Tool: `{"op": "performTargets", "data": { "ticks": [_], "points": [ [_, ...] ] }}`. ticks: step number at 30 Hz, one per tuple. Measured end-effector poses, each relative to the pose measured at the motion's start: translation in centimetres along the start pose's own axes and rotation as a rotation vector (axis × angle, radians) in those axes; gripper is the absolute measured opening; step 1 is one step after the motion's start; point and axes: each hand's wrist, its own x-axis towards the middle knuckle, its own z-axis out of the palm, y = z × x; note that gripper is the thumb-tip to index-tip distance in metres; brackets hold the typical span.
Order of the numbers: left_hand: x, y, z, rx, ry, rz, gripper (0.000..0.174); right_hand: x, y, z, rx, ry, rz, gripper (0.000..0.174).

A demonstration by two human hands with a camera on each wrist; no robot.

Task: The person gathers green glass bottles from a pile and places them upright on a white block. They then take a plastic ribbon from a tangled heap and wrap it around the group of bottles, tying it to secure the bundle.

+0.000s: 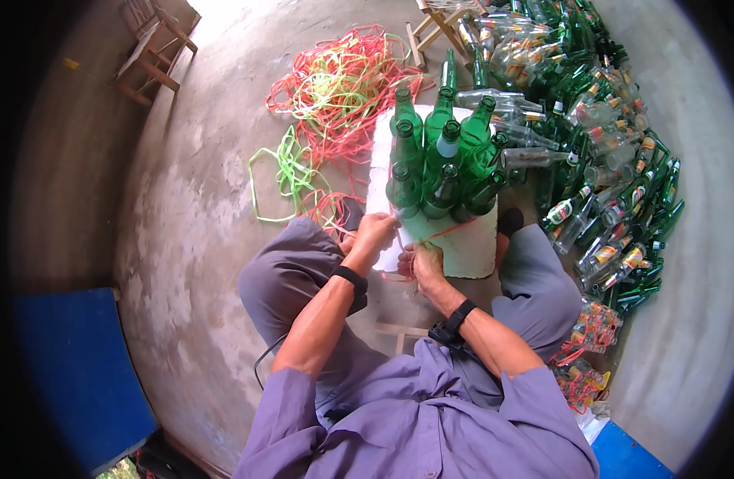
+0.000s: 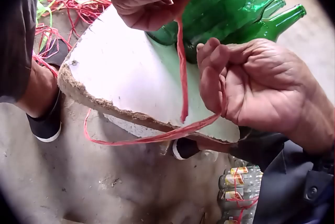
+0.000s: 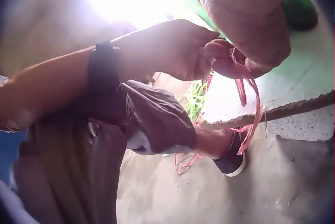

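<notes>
Several green glass bottles (image 1: pixel 443 172) stand grouped upright on a white board (image 1: pixel 472 254) with a rough broken edge. My left hand (image 1: pixel 376 233), near the front of the group, pinches a red plastic strip (image 2: pixel 183 72), whose short end hangs below the fingers. Close by on its right, my right hand (image 1: pixel 424 262) has curled fingers, and the strip runs through them. From there the strip loops down past the board's front edge in the left wrist view. Another length of strip goes from the right hand toward the bottles in the head view.
A tangled heap of red and green strips (image 1: pixel 339 88) lies on the floor at the far left. Along the right wall is a big pile of loose bottles (image 1: pixel 598 160). Tied bottle bundles (image 1: pixel 578 383) sit near the right knee. A wooden stool (image 1: pixel 439 28) stands behind.
</notes>
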Motion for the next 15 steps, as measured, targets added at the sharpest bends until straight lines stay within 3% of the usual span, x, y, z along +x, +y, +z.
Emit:
{"op": "performTargets", "data": {
  "ticks": [6, 9, 12, 14, 15],
  "points": [
    [1.3, -1.8, -0.1, -0.025, -0.089, -0.009, 0.018, 0.1, 1.4, 1.3, -0.129, 0.050, -0.112, 0.022],
    [1.7, -1.7, -0.5, 0.087, -0.168, 0.000, 0.018, 2.3, 3.4, 0.3, 0.007, -0.112, -0.097, 0.020],
    [2.1, -2.5, -0.4, 0.080, -0.223, 0.053, 0.019, 2.4, 3.6, 1.1, -0.215, -0.103, -0.152, 0.018],
    [3.4, -4.9, -0.8, -0.051, -0.275, 0.080, 0.020, 2.9, 3.6, 1.6, -0.818, -0.014, -0.504, 0.017],
    [3.1, -4.7, -0.7, -0.181, -0.327, 0.108, 0.021, 3.2, 3.3, 1.5, -0.818, -0.014, -0.504, 0.017]
  ]
}}
